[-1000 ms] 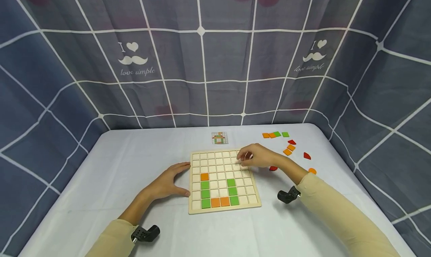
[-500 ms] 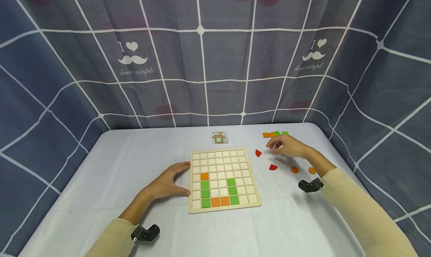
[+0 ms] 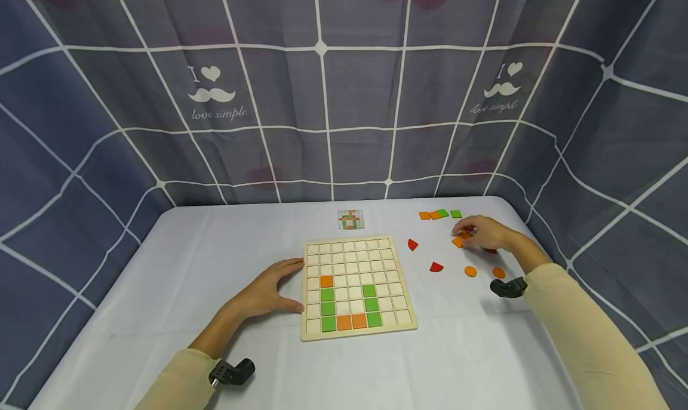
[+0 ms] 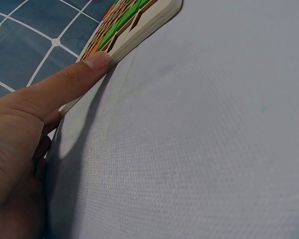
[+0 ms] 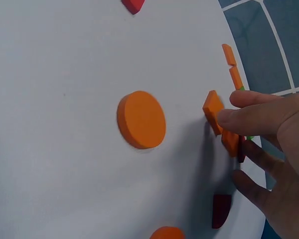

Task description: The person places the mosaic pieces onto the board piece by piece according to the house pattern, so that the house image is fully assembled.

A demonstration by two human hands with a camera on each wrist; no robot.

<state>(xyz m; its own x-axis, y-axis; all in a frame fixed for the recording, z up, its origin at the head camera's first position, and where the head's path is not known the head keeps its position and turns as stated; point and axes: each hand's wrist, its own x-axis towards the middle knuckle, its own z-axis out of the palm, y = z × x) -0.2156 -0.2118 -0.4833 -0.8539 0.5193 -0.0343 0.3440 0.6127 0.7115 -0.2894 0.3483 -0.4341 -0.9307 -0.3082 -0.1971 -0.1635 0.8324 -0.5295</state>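
Rests a widely spread left hand [image 3: 266, 292] against the board [image 3: 350, 257] and dips a half-curled right hand [image 3: 488, 234] over close-set orange squares [image 5: 213, 105] on the bench [image 3: 344, 380], any pinch too hidden to tell — could scatter both by catching the neighbour.

- A blue-grey curtain [image 3: 360, 88], crossed by white lines, hangs behind the counter [image 3: 269, 377] and along both sides.
- Two white moustache prints [image 3: 211, 96] show on it, each between a heart [image 3: 211, 74] and "love simple" lettering [image 3: 219, 114].
- White woven cloth [image 3: 134, 320], faintly creased, covers the counter.
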